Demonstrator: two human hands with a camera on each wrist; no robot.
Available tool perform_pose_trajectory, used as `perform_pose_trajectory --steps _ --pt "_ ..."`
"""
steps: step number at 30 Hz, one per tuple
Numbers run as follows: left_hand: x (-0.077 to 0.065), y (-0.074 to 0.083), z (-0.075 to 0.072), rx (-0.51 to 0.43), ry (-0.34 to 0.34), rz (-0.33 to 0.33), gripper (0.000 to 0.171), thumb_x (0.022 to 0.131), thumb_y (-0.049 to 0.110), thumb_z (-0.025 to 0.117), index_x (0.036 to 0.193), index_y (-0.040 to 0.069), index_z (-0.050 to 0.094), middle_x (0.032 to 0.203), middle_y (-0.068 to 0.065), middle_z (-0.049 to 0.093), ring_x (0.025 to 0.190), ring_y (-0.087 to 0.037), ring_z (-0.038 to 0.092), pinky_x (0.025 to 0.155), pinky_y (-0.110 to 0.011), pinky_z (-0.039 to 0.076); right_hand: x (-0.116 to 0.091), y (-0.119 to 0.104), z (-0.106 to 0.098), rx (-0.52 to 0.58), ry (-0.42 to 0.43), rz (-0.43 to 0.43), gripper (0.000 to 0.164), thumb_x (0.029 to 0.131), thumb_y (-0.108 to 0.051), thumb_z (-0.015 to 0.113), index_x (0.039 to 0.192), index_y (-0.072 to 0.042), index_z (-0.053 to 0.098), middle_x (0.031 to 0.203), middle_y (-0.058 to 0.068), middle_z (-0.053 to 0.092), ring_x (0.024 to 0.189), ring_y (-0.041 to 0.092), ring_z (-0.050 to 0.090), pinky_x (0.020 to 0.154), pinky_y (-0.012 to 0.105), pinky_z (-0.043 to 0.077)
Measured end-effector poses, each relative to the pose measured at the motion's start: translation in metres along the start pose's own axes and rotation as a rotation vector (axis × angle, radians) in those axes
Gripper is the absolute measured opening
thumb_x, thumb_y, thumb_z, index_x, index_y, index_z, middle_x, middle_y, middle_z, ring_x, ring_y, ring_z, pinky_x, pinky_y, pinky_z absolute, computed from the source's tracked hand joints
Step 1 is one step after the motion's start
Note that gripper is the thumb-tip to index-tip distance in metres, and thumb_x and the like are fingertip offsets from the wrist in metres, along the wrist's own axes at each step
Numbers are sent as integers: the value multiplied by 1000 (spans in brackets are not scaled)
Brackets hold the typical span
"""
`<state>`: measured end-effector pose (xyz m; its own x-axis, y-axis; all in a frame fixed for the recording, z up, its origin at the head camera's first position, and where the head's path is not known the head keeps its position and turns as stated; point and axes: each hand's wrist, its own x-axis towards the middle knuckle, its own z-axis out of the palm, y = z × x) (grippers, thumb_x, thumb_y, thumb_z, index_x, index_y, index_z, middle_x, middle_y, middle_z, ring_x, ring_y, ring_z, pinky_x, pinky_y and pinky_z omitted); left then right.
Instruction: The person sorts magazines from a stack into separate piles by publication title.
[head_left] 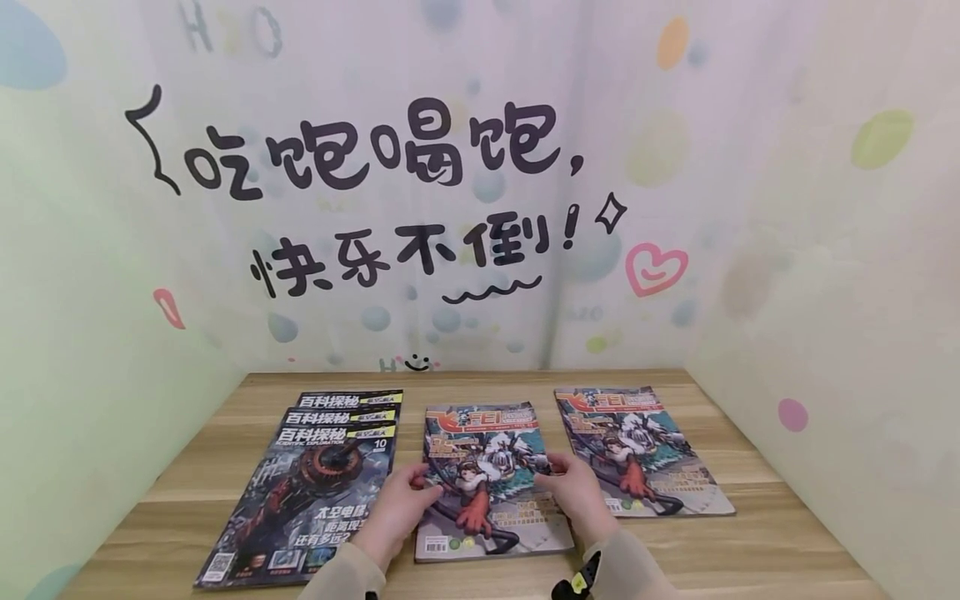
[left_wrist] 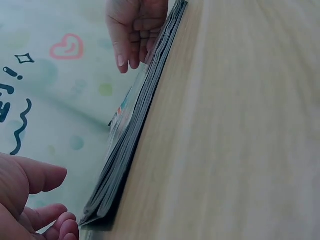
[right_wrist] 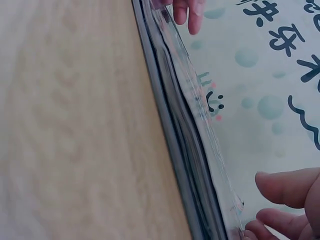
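Sleeves at six o'clock lead to the left hand and right hand, fingers relaxed, thumbs parted, gripping nothing (contact, I cannot tell), at nine and three o'clock of the middle magazine on the counter.

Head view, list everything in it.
Table: one, light wood, foreground
Left magazines: three, dark, overlapping, table's left
Middle magazine: one cover showing, multicoloured, table's centre
Right magazine: one cover showing, multicoloured, table's right
Walls: three, pale, spotted, around table
Lettering: two lines, black, back wall
Heart: one, pink, back wall
Smiley: one, black, back wall
Wrist gear: two, mostly black, at wrists
Sleeves: two, beige, bottom
Left hand: one, at middle magazine's left edge
Right hand: one, at middle magazine's right edge
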<state>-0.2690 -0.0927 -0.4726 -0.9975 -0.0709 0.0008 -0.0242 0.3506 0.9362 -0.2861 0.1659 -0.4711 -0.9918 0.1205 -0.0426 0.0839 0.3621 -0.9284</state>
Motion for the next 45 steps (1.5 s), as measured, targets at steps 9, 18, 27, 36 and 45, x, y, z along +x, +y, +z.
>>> perform_pose_trajectory --steps 9,18,27,36,45 --pt "-1 -4 1 57 16 7 49 82 4 67 127 -11 53 125 -27 49 118 -41 46 99 -55 39 1 7 0 -74 17 -7 52 80 -7 73 126 9 56 110 17 60 100 28 53 85 45 46" --pt "-3 -7 3 92 39 -9 53 77 -4 68 128 -10 54 132 -33 40 123 -49 39 103 -60 32 -1 8 0 -161 8 -43 48 79 -6 72 121 13 58 120 27 59 114 40 53 92 53 46" --pt "-3 -6 4 81 44 -32 56 75 -4 68 128 -13 52 132 -35 38 125 -51 35 106 -62 25 -1 10 1 -200 16 -96 48 76 -4 72 119 14 60 121 28 59 116 41 52 93 52 46" --pt "-4 -3 2 62 58 -57 54 74 -5 68 124 -16 52 130 -37 38 123 -49 37 106 -61 26 2 10 2 -217 -6 -61 52 78 -6 73 124 13 57 126 29 56 120 42 50 95 53 44" --pt "-1 -5 2 21 53 -85 56 74 -6 68 127 -15 51 135 -36 35 126 -48 35 106 -61 25 1 11 1 -217 9 -87 52 76 -4 73 122 14 58 125 29 57 118 41 51 95 53 44"
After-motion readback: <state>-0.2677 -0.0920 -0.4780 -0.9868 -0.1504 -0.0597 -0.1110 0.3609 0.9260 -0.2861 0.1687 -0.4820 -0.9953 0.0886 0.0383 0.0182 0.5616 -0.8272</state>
